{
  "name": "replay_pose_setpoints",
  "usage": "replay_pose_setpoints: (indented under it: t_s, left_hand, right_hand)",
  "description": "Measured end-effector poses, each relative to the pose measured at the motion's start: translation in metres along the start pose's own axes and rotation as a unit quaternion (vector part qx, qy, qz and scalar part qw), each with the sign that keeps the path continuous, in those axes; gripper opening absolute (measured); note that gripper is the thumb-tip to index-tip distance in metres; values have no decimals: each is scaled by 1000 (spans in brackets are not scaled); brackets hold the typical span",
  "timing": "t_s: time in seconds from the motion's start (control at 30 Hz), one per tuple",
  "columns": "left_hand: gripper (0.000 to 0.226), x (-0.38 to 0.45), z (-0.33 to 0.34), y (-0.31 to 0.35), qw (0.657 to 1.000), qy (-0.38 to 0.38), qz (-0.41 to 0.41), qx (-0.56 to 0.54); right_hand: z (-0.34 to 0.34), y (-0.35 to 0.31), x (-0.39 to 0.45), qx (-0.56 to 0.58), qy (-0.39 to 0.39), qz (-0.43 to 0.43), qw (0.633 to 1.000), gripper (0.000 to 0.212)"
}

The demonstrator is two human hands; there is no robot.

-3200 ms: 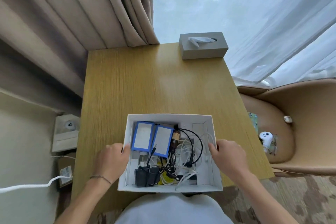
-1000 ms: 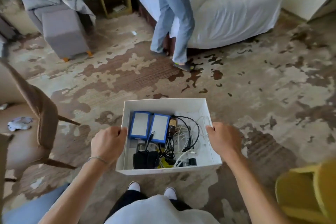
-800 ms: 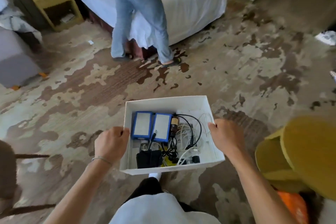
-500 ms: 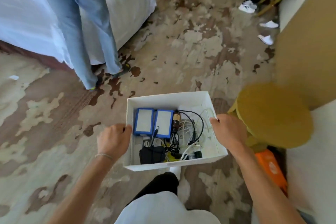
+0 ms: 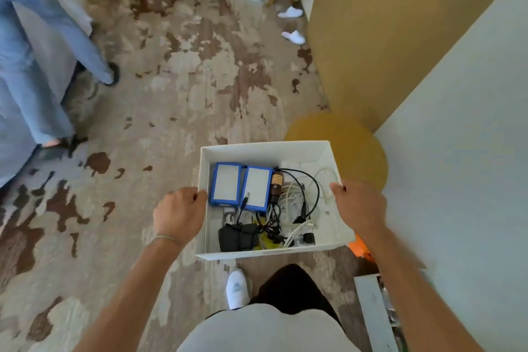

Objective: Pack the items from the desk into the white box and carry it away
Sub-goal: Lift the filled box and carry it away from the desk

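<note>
Open white cardboard box, rectangular, lidless, held in the air above a patterned beige-and-brown carpet. Left hand grips the left wall, fingers curled over its rim; right hand grips the right wall likewise. Contents: two blue-edged rectangular packs with white faces side by side at the far left; a small brown bottle; a black power adapter at the near left; tangled black and white cables.
</note>
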State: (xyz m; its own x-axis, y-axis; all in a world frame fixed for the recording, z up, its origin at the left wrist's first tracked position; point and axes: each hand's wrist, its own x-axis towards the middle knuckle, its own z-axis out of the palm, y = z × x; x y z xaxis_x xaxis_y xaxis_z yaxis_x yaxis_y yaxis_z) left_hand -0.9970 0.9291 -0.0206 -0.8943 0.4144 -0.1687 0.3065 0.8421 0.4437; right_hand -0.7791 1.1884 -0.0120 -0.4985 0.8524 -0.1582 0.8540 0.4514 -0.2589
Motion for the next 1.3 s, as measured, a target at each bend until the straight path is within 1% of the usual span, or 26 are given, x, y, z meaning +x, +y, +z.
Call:
replay_pose_setpoints:
  t_s: [0.1, 0.27, 0.47, 0.63, 0.77, 1.0, 1.13, 1.3]
  left_hand:
    - [48, 37, 19, 46, 999, -22, 34, -1]
    - [47, 88, 65, 119, 996, -55, 67, 20]
    - [45, 138, 132, 202, 992, -91, 65, 57]
    - [46, 185, 202, 253, 987, -111, 73, 95]
    - [46, 218, 256, 270, 980, -124, 86, 128]
    - [47, 265, 329, 271, 970, -151, 123, 148]
    - [49, 284, 356, 270, 966, -160, 141, 147]
    - [48, 296, 375, 272, 963, -165, 161, 141]
  right_hand:
    - [-8, 27, 35, -6, 6, 35, 999, 48]
    - [-11, 79, 103, 14, 1, 73, 997, 45]
    - [-2, 143, 186, 8, -10, 107, 994, 41]
    - [22, 187, 247, 14, -44, 143, 989, 38]
    - [53, 213, 288, 18, -53, 152, 987, 39]
    - [113, 247, 343, 10, -52, 154, 987, 38]
    - [138, 259, 357, 8, -50, 163, 985, 39]
    - [156, 264, 363, 24, -43, 170, 984, 42]
